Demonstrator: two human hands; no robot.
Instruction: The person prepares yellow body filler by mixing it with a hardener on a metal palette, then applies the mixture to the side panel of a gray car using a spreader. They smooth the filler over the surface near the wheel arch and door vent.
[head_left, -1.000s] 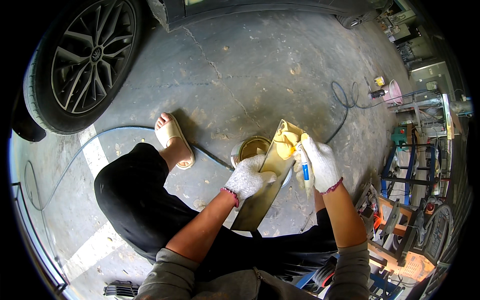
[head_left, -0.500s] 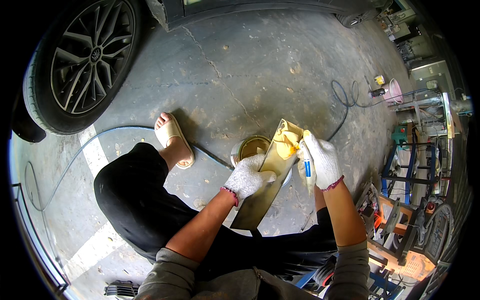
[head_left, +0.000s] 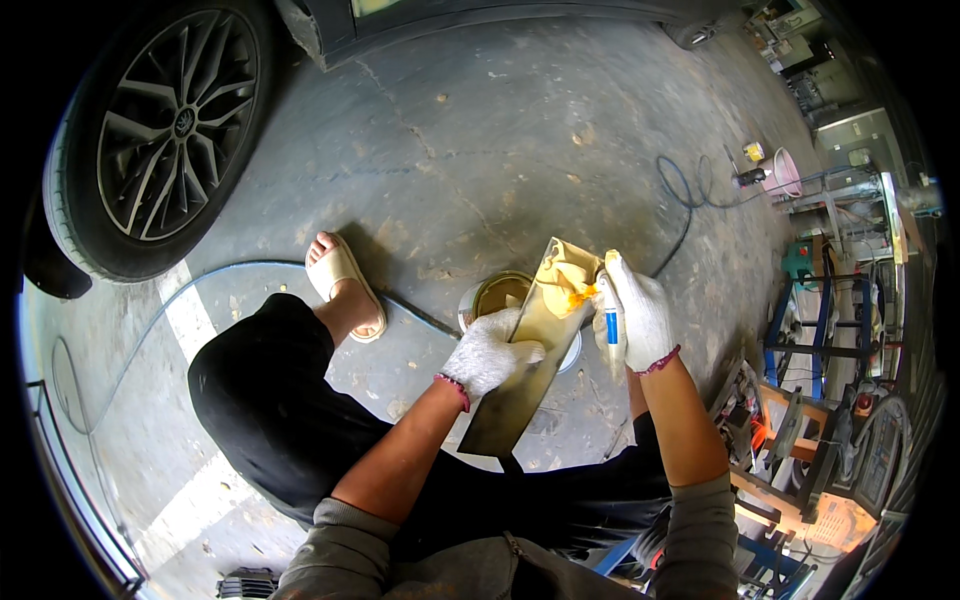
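Note:
My left hand (head_left: 485, 350), in a white knit glove with a red cuff, grips a long flat board (head_left: 508, 400) from its left side, thumb across its face. A pile of pale yellow paste (head_left: 562, 275) sits at the board's far end, with an orange-yellow streak on its right. My right hand (head_left: 645, 315), gloved likewise, is closed round a white tube with a blue band (head_left: 611, 325), its upper end at the paste. An open metal can (head_left: 482, 290) stands on the floor behind the board, partly hidden by it.
A car wheel (head_left: 175, 130) stands at upper left beneath dark bodywork (head_left: 480, 20). Hoses (head_left: 680, 230) lie across the concrete floor. A pink bucket (head_left: 783, 172) is at the back right. Metal frames (head_left: 820, 350) and assorted tools crowd the right edge. My sandalled foot (head_left: 345, 285) rests near the can.
The orange-yellow streak on the paste looks larger. The view has shifted slightly; both hands keep their grips, with the board and tube moving very little.

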